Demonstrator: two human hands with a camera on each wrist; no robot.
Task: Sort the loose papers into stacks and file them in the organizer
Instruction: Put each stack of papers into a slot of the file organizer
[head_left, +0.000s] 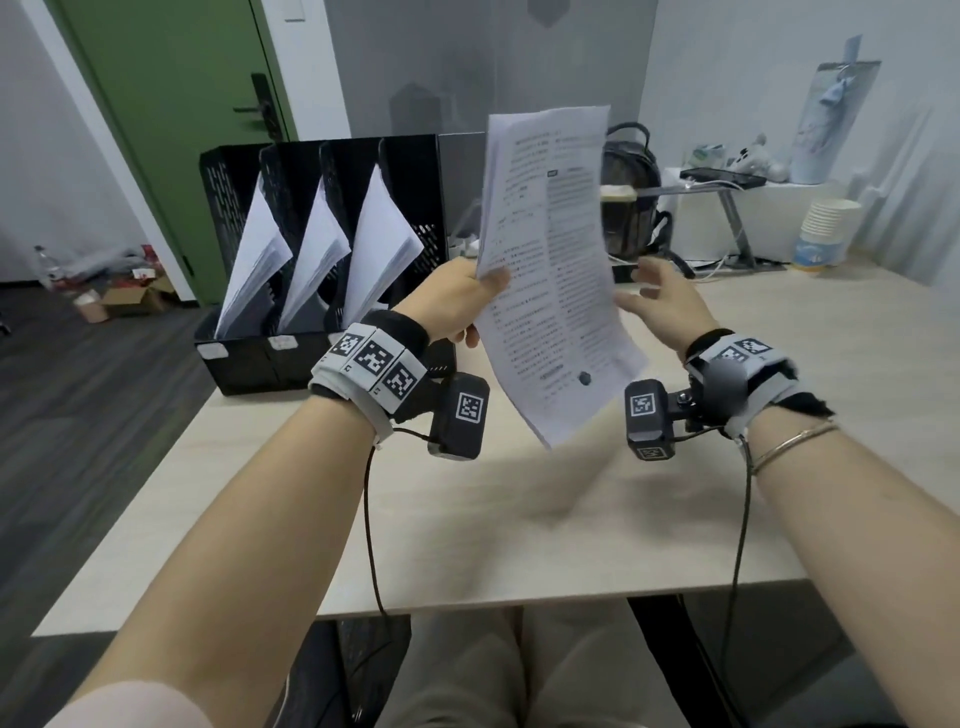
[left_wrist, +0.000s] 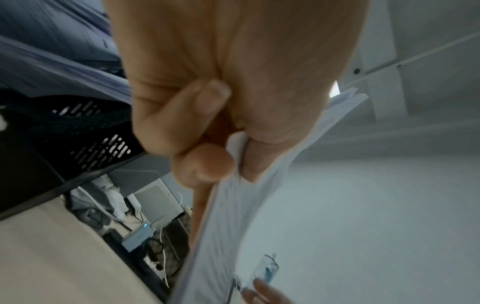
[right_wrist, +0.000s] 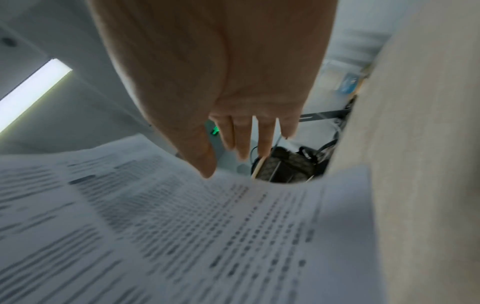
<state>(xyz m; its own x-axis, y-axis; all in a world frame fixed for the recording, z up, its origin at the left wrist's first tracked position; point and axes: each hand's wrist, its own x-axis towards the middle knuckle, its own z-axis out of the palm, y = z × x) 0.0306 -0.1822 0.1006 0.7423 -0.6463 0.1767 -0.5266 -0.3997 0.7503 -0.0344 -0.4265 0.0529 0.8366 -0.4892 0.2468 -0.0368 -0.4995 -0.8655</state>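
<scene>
Left hand pinches a sheaf of printed papers at its left edge, holding it upright in the air above the tabletop. Right hand is released, fingers spread just beside the sheaf's right edge. Organizer stands far left; three slots hold stacks.

A green door stands left in grey walls, beyond a pale wooden table.
</scene>
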